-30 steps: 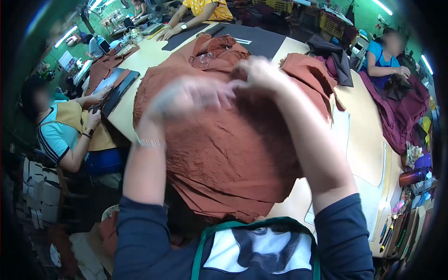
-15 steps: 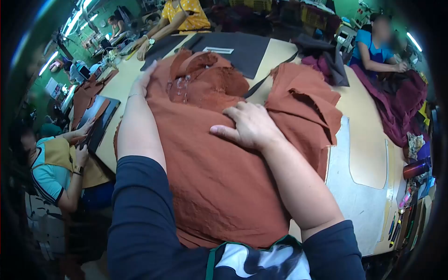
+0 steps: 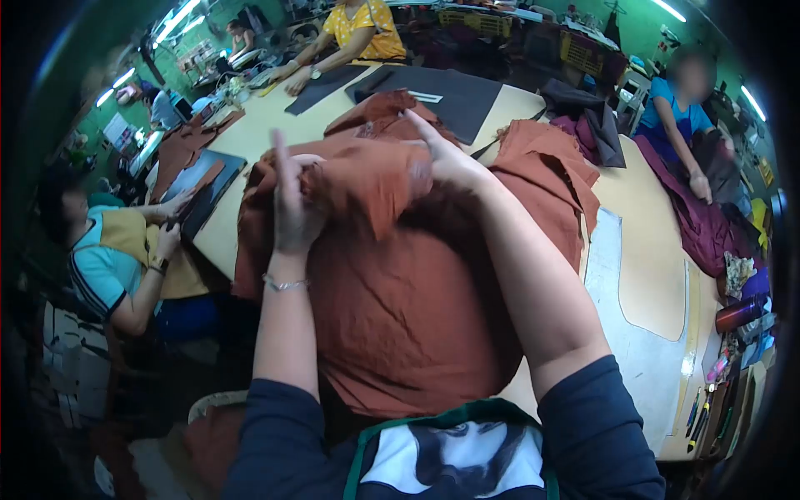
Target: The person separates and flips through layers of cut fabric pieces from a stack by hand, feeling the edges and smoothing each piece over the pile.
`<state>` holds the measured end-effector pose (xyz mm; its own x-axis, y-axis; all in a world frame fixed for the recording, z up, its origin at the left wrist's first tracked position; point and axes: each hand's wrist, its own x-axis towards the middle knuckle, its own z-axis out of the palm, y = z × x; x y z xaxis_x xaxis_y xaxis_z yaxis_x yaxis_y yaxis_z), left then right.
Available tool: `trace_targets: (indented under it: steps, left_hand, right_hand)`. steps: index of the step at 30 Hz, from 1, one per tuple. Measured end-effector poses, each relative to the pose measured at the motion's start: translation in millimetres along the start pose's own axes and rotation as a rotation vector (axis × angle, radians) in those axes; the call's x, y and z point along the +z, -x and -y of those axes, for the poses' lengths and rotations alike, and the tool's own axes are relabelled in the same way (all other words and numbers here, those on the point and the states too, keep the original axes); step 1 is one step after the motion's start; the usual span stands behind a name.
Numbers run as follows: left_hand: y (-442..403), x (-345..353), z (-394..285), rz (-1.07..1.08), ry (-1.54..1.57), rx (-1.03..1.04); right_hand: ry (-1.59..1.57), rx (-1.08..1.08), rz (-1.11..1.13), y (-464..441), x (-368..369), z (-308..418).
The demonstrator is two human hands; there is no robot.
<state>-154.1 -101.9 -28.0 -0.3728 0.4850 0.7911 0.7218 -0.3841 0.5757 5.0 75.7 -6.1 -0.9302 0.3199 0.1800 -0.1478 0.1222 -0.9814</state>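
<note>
**Both hands up, rust-brown fabric raised between them**

Left hand (image 3: 296,200): holding one side of a raised fold of rust-brown fabric (image 3: 408,325), one finger pointing straight up, thumb side against the cloth. Right hand (image 3: 446,162): holding the fold's other side, index finger stretched away from the wearer. Exact fingertip contact is blurred on both; can't tell how tight.

Fabric sits on the pale table (image 3: 271,117), directly in front of the wearer, near edge hanging close to the apron (image 3: 454,446). Fold is up off the layers beneath, which are creased. Frayed rust-brown pieces (image 3: 546,158) lie beside the right forearm.

Beyond: flat dark panel (image 3: 471,96) with a white strip (image 3: 425,97) on it. Far right of that, dark cloth (image 3: 583,104) bunched over maroon. Right side: grey-white sheet (image 3: 629,333) flat on the table; tumbler (image 3: 739,315) near the edge.

Co-workers: yellow dotted top (image 3: 371,33) across, turquoise shirt (image 3: 104,262) left, blue top right.
</note>
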Motion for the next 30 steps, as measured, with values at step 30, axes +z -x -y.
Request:
trace_targets:
  steps: [30]
  left_hand:
    - [4.5, 32.8, -45.7, 0.241, -0.550, -0.241]
  right_hand:
    - [0.421, -0.287, -0.485, 33.3, 49.9, -34.2]
